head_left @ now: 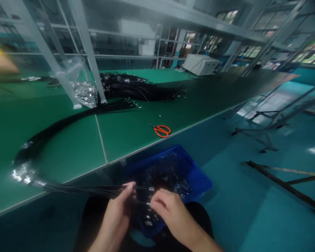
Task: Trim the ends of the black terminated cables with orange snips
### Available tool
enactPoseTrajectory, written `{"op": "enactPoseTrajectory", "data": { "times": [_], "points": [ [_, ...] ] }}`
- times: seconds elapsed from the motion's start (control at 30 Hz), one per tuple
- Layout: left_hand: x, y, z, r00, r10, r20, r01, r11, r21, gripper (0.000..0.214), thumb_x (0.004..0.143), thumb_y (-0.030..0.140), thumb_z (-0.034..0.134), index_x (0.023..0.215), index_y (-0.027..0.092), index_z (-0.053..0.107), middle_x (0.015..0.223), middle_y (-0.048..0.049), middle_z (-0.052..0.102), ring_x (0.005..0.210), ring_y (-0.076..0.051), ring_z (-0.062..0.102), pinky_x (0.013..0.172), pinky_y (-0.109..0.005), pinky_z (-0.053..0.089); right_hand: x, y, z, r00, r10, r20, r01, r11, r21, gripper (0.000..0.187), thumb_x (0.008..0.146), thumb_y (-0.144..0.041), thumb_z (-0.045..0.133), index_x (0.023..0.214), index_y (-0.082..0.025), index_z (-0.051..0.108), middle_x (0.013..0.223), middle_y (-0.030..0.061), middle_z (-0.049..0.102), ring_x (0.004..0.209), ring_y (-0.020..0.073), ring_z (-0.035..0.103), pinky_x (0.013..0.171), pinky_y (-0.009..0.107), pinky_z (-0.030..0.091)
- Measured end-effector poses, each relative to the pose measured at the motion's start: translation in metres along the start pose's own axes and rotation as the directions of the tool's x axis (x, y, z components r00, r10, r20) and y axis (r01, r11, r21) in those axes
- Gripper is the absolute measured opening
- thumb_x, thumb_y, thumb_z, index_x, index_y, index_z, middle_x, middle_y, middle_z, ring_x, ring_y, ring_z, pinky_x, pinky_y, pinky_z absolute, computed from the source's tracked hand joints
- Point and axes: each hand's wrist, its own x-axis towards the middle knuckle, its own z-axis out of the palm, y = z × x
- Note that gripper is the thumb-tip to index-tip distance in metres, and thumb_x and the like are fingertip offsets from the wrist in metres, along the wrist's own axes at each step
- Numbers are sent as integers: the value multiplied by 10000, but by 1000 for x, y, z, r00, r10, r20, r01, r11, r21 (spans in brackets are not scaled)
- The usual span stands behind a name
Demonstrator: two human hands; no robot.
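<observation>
A bundle of thin black cables (pixel 56 126) with shiny metal pieces (pixel 26 173) curves over the green table and down to my lap. My left hand (pixel 120 206) is closed around the strands near their ends, the thumb on top. Just to the right, my right hand (pixel 166 204) pinches the silvery tip of one cable between thumb and fingers. Another silvery cable end (pixel 151 189) sticks out past my left hand. Below both hands a blue bin (pixel 199 180) holds small dark and shiny parts, blurred and partly hidden.
Orange-handled scissors (pixel 162 131) lie near the table edge. Farther back are another black cable pile (pixel 141 89), a clear bag of silvery parts (pixel 85 93) and a white box-shaped machine (pixel 201 64). Shelf posts (pixel 90 52) rise from the green table (pixel 128 133). At far left shows another person's arm (pixel 2 63).
</observation>
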Motion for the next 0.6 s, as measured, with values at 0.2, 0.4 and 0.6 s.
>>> {"op": "enactPoseTrajectory", "data": {
  "times": [0.2, 0.4, 0.6],
  "points": [
    [3, 1, -2, 1000, -3, -26, 3, 1000, 2, 154, 803, -3, 580, 806, 68, 716, 593, -57, 688, 510, -101, 645, 497, -150, 518, -5, 15, -29, 984, 157, 84, -172, 963, 206, 132, 780, -198, 416, 666, -190, 483, 558, -68, 344, 510, 106, 254, 480, 274, 192],
    [3, 1, 0, 1000, 15, -20, -15, 1000, -1, 158, 810, 7, 577, 796, 87, 712, 603, -52, 696, 513, -105, 650, 489, -150, 518, -6, 17, -15, 974, 217, 70, -224, 968, 116, 170, 748, -193, 455, 648, -145, 584, 561, -31, 447, 499, 105, 317, 496, 287, 200],
    [-1, 2, 0, 1000, 20, -3, -20, 1000, -3, 150, 805, 13, 583, 793, 79, 718, 594, -50, 690, 508, -103, 643, 488, -147, 516, 1, 11, 7, 990, 139, 33, -141, 988, 56, 193, 700, -207, 605, 527, -183, 523, 528, -37, 453, 559, 137, 373, 536, 305, 214]
  ]
}}
